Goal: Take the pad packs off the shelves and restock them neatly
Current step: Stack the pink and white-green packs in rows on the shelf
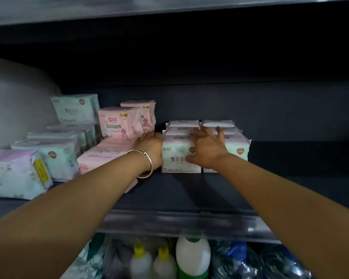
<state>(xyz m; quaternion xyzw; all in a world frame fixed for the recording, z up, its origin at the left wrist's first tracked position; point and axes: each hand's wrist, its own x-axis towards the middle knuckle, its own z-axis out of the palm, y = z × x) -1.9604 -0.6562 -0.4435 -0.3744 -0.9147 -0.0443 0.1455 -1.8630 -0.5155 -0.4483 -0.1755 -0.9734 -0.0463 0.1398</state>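
Observation:
Two rows of white-green pad packs (176,158) stand side by side in the middle of the dark shelf (189,190). My left hand (151,146), a silver bangle on its wrist, presses flat against the left side of the front left pack. My right hand (206,146) lies over the top front of the same pack, fingers spread toward the right row (238,146), thumb on the pack's face. Pink pad packs (119,122) stand and lie to the left of my left hand.
More green-white packs (75,109) and a lilac pack (12,172) crowd the shelf's left end beside a pale wall. The shelf's right part is bare dark board. Below the clear shelf lip (189,222) stand bottles (192,256) and wrapped goods.

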